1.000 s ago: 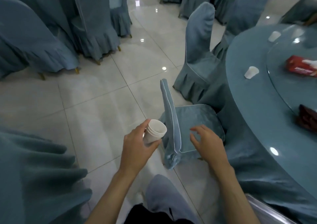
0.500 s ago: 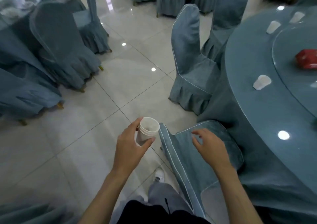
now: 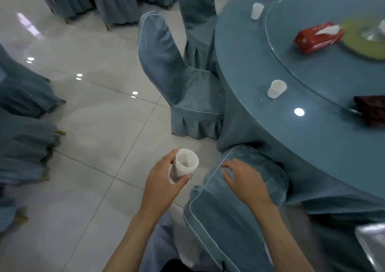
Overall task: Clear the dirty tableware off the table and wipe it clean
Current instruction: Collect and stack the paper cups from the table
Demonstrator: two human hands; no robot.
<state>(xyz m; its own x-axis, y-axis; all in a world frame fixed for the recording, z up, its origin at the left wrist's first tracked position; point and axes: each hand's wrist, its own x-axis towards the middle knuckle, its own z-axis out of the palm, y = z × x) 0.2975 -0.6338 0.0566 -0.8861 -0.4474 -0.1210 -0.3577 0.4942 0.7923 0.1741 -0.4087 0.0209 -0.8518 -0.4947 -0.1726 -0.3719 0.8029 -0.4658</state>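
- Blue cloth covers the round worktop point(image 3: 270, 138) on the right of the head view. A glass turntable point(image 3: 308, 69) sits on it, carrying a red tissue pack point(image 3: 318, 36).
- One white paper cup point(image 3: 276, 88) stands on the worktop near its edge, just outside the turntable rim. Two more cups point(image 3: 257, 11) stand farther round.
- Hands: the left hand point(image 3: 164, 180) grips nested white cups point(image 3: 184, 165) above the tiled floor point(image 3: 100, 126). The right hand point(image 3: 243, 180) is released, fingers spread over the near chair point(image 3: 229, 219); contact unclear.
- The near chair and a second covered chair point(image 3: 177, 74) stand against the worktop edge, between it and the person.
- Open floor lies to the left, bordered by other covered chairs point(image 3: 25, 146).
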